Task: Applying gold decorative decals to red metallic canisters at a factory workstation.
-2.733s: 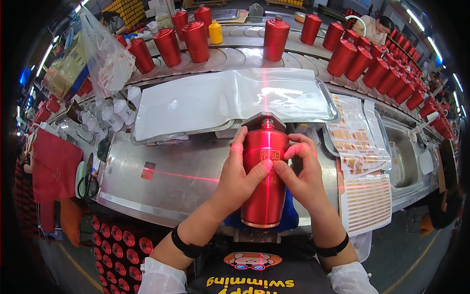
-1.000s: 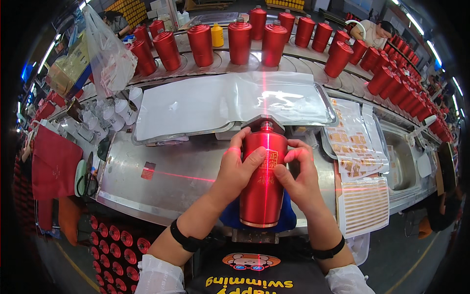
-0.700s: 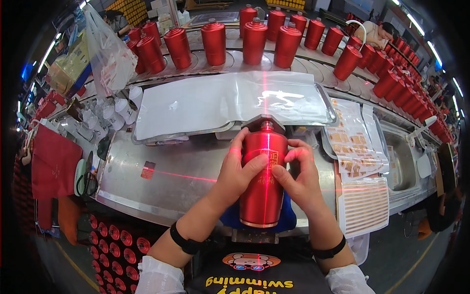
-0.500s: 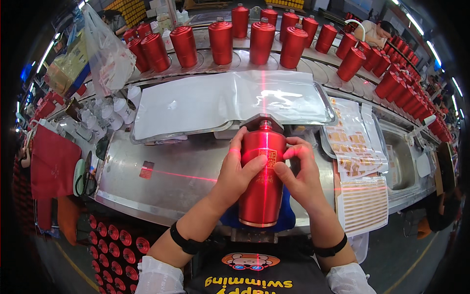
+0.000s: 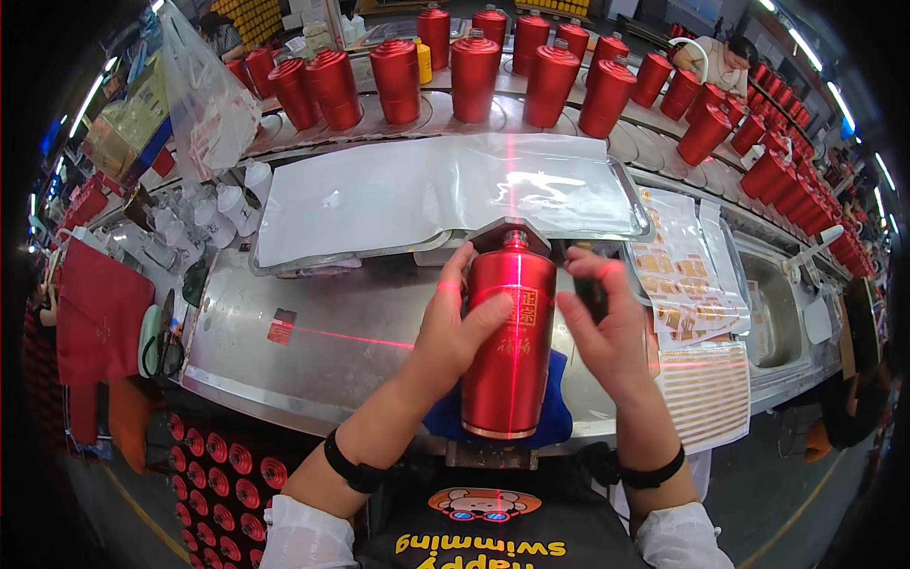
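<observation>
- Clock face centred on the red bottle (image 5: 507, 384), with 12 pointing away from the wearer.
- Far fingertips of the left hand (image 5: 457, 318) hidden along the bottle's 10 o'clock flank; gold square emblem partly covered by the left thumb.
- Dark, blurred shape behind the right hand (image 5: 611, 327) hard to make out; whether it is touched cannot be told.
- Contact between neck and dark metal bracket (image 5: 536, 237) at 12 o'clock cannot be judged.
- Underside of bottle not seen; blue cloth (image 5: 561, 403) largely covered by it.
- Co-worker (image 5: 725, 68) at 1 o'clock partly screened by red bottles; the row toward 2 o'clock crowded and small near the dark rim.
- Stacked bottles (image 5: 223, 474) at 8 o'clock cut into by the left forearm.
- Bottle laid on the cloth at the bench edge, neck toward 12, base toward 6.
- Body glossy red, broad at the shoulder, tapered to a gold-edged base; stepped collar, greyish stopper; fainter gold characters below the emblem. Crossed by bright red light lines, one lengthwise, one across.
- Bottle grasped by the left hand from 10 o'clock, thumb laid on the front.
- Right hand loosely curled at 3 o'clock, grip released, just beside the bottle.
</observation>
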`<state>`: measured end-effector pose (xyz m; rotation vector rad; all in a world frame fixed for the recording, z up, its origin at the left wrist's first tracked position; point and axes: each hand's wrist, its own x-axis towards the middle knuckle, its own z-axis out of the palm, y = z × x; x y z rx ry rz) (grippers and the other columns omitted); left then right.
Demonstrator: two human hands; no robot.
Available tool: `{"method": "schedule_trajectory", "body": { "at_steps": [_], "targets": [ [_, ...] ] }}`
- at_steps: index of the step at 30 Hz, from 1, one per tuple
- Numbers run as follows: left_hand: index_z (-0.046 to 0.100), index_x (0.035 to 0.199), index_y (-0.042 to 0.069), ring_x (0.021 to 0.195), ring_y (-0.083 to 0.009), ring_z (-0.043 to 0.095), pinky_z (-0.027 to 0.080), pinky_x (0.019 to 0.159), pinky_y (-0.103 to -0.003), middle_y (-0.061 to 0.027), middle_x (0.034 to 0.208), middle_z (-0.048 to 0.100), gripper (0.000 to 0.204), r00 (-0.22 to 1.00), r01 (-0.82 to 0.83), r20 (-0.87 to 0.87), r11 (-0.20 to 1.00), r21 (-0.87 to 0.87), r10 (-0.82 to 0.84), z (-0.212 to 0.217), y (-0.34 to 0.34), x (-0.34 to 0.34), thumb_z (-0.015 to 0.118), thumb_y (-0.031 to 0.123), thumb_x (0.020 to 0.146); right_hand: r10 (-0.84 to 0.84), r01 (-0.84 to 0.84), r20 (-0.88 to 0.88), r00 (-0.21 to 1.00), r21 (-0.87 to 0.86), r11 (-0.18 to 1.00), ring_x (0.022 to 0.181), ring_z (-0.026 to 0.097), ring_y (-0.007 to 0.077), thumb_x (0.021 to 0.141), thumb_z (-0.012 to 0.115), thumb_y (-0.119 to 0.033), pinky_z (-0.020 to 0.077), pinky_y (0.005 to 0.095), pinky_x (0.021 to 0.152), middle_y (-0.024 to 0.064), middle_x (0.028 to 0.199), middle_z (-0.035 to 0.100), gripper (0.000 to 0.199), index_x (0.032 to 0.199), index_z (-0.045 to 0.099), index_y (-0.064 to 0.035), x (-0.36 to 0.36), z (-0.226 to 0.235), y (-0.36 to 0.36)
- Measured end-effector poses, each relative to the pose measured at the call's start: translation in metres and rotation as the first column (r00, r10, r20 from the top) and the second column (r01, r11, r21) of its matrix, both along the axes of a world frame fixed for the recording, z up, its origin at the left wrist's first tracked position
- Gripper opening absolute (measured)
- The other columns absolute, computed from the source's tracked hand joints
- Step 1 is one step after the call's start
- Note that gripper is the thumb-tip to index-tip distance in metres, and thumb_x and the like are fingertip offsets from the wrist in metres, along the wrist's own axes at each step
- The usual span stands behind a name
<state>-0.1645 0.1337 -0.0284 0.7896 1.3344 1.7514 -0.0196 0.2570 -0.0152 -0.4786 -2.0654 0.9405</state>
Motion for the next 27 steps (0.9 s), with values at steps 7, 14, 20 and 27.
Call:
{"method": "schedule_trajectory", "body": {
  "at_steps": [7,14,20,27],
  "targets": [
    [0.01,0.144,-0.007,0.12,-0.0277,0.048,0.036,0.101,-0.036,-0.0251,0.13,0.045,0.088,0.985,0.024,-0.17,1.0,-0.012,-0.026,-0.003,-0.004,0.004,0.064,0.024,0.082,0.361,-0.479,0.588,0.724,0.052,0.876,0.076,0.06,0.0346,0.077,0.065,-0.008,0.0473,0.0368,0.063,0.0163,0.083,0.061,0.018,0.092,0.057,-0.003,-0.042,0.089,0.021],
    [0.007,0.145,-0.005,0.12,-0.0228,0.045,0.035,0.102,-0.034,-0.0213,0.135,0.041,0.078,0.996,0.067,0.057,0.997,0.041,-0.069,-0.008,-0.023,0.002,0.054,0.02,0.088,0.183,-0.39,0.369,0.911,0.628,0.674,0.065,0.053,0.0226,0.072,0.07,-0.01,0.0403,0.0343,0.063,0.0047,0.075,0.056,0.014,0.085,0.064,-0.0109,-0.007,0.06,-0.012],
    [0.004,0.146,-0.006,0.115,-0.0175,0.045,0.035,0.1,-0.03,-0.0172,0.131,0.042,0.074,0.992,0.098,0.072,0.993,0.067,-0.102,-0.012,-0.034,0.004,0.048,0.018,0.092,-0.061,-0.004,0.219,0.974,0.283,0.959,0.065,0.058,0.0257,0.075,0.07,-0.006,0.0462,0.033,0.058,0.0113,0.074,0.059,0.013,0.085,0.063,-0.0031,-0.017,0.051,0.032],
    [0.004,0.146,-0.005,0.11,-0.0145,0.046,0.036,0.097,-0.029,-0.0127,0.121,0.046,0.07,0.998,0.062,-0.007,0.994,0.092,-0.062,-0.018,-0.042,0.007,0.045,0.016,0.093,0.044,-0.201,0.299,0.953,0.52,0.83,0.072,0.057,0.0301,0.07,0.066,-0.014,0.0422,0.0407,0.065,0.0117,0.073,0.053,0.013,0.074,0.055,-0.0083,-0.054,0.067,0.022]
  ]
}}
